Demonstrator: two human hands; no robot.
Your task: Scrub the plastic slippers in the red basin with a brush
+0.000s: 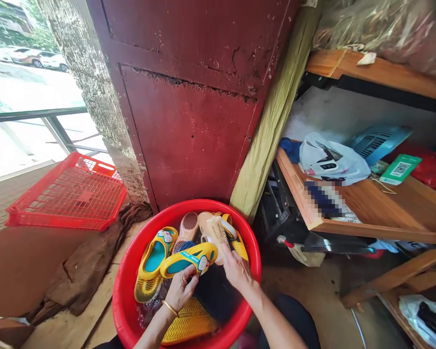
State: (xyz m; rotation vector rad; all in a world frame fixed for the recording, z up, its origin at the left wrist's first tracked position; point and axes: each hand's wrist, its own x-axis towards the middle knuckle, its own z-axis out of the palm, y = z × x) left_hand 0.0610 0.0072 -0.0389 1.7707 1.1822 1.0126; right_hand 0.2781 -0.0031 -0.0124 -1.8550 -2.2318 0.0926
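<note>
A red basin (118,295) holds several shoes in water. My left hand (183,287), a gold bangle on its wrist, grips the edge of a yellow clog (194,256) with a teal insole and a cartoon figure on the toe. My right hand (236,266) is closed around a pale scrubbing brush (219,228), its bristles turned up and to the left, just right of the clog's toe. Another yellow clog (153,256) leans at the basin's left side. Beige-soled footwear (189,225) lies at the back, and a yellow sole (189,322) lies near the front.
Behind the basin stands a dark red door (192,135). To the left are a red plastic crate (72,194) and a brown cloth (83,271). A wooden shelf (366,228) on the right carries a white plastic bag (332,160), a blue basket (380,140) and a green box (399,169).
</note>
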